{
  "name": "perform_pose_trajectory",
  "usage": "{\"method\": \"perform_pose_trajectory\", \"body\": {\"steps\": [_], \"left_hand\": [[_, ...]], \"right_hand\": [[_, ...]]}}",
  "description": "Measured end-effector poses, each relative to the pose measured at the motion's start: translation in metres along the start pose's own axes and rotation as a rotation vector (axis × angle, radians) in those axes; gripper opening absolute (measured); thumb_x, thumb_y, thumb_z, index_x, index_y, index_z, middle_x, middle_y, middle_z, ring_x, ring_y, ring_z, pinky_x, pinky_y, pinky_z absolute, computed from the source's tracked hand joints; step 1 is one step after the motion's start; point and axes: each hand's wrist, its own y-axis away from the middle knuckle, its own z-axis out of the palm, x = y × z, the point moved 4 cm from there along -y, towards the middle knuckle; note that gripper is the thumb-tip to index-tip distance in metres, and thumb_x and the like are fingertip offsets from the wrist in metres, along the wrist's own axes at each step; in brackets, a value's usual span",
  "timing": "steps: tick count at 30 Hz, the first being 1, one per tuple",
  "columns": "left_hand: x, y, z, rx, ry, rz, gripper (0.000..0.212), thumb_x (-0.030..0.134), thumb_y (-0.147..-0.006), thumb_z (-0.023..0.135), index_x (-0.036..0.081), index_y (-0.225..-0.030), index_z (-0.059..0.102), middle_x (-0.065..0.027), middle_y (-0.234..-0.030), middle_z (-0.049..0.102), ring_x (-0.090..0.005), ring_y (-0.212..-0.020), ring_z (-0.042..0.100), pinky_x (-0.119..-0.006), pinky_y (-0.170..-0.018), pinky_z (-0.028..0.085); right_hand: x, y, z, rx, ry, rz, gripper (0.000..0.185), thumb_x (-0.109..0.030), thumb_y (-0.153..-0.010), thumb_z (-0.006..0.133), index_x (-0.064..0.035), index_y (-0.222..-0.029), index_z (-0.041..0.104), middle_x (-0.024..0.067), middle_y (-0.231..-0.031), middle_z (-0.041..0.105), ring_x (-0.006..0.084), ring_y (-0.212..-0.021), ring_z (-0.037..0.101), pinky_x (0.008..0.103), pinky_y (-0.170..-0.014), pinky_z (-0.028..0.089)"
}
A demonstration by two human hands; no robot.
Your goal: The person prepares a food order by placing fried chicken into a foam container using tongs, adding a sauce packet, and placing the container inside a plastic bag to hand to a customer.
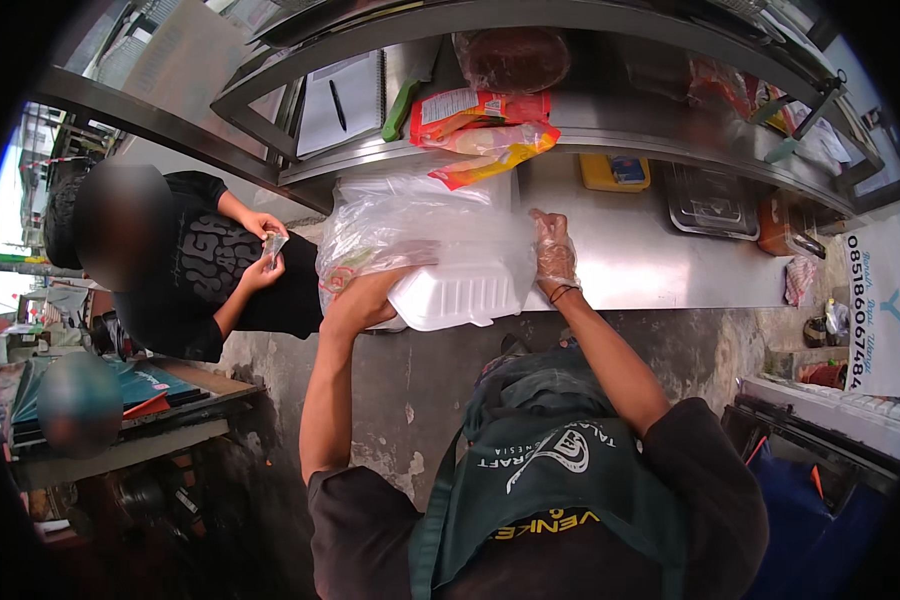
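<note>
A white foam clamshell food box (pixel 461 292) lies tilted at the counter's front edge, partly inside or behind clear plastic. My left hand (pixel 367 300) is bare and reaches under the plastic at the box's left side; its fingers are hidden. On the right, my right hand (pixel 556 247) wears a clear plastic glove, with its fingers at the edge of the sheer plastic bag (pixel 495 236). Whether those fingers grip the bag is unclear. More clear plastic bags (pixel 375 217) are heaped behind the box.
The steel counter (pixel 630 274) carries a yellow tray (pixel 615 172), a lidded black container (pixel 712 199) and an orange-filled tub (pixel 784 225). A shelf above holds a red-yellow food packet (pixel 487 127), a green-handled knife (pixel 401 109) and a notebook (pixel 341 97). Another person (pixel 187 255) stands at left.
</note>
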Motion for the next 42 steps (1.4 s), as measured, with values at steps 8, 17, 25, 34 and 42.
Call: {"method": "perform_pose_trajectory", "body": {"steps": [8,17,25,34,42], "left_hand": [[0.045,0.041,-0.071,0.624,1.663,0.76,0.036,0.02,-0.094,0.047,0.006,-0.126,0.038,-0.0215,-0.121,0.046,-0.0393,-0.112,0.051,-0.053,-0.095,0.043],[0.093,0.035,0.046,1.142,1.745,-0.282,0.045,0.005,-0.093,0.041,-0.005,-0.135,0.031,-0.0171,-0.134,0.043,-0.0291,-0.122,0.045,-0.046,-0.103,0.038],[0.103,-0.065,0.18,0.65,0.234,-0.042,0.059,-0.001,-0.081,0.061,0.001,-0.128,0.026,-0.0241,-0.129,0.038,-0.0381,-0.117,0.043,-0.045,-0.094,0.042],[0.049,-0.14,0.249,0.484,1.157,-0.463,0.056,0.012,-0.092,0.054,-0.001,-0.137,0.024,-0.0187,-0.13,0.04,-0.0275,-0.116,0.044,-0.035,-0.099,0.034],[0.037,-0.133,0.259,0.268,0.606,-0.491,0.051,0.012,-0.087,0.059,-0.003,-0.13,0.035,-0.0178,-0.121,0.048,-0.0244,-0.101,0.054,-0.034,-0.09,0.041]], "right_hand": [[0.056,-0.069,0.033,-0.242,0.063,0.18,0.072,-0.016,-0.079,0.061,-0.0078,-0.139,0.023,0.0178,-0.137,0.031,0.0351,-0.122,0.04,0.0414,-0.1,0.035],[-0.019,0.05,-0.149,-0.677,-1.658,0.307,0.101,-0.026,-0.067,0.08,-0.0062,-0.144,0.017,0.013,-0.146,0.026,0.0264,-0.136,0.023,0.0396,-0.111,0.02],[0.031,0.156,-0.148,-0.159,-0.813,0.624,0.05,-0.014,-0.085,0.064,0.0015,-0.126,0.039,0.0109,-0.109,0.058,0.0185,-0.098,0.056,0.0318,-0.085,0.047],[0.133,0.142,-0.158,-0.122,-0.25,0.763,0.06,-0.027,-0.087,0.053,-0.0027,-0.136,0.03,0.0267,-0.114,0.055,0.0405,-0.108,0.053,0.0427,-0.094,0.042],[0.178,0.014,-0.217,-0.73,-0.099,0.168,0.054,-0.022,-0.087,0.054,-0.0066,-0.135,0.034,0.0248,-0.106,0.059,0.0379,-0.1,0.057,0.0446,-0.088,0.044]]}}
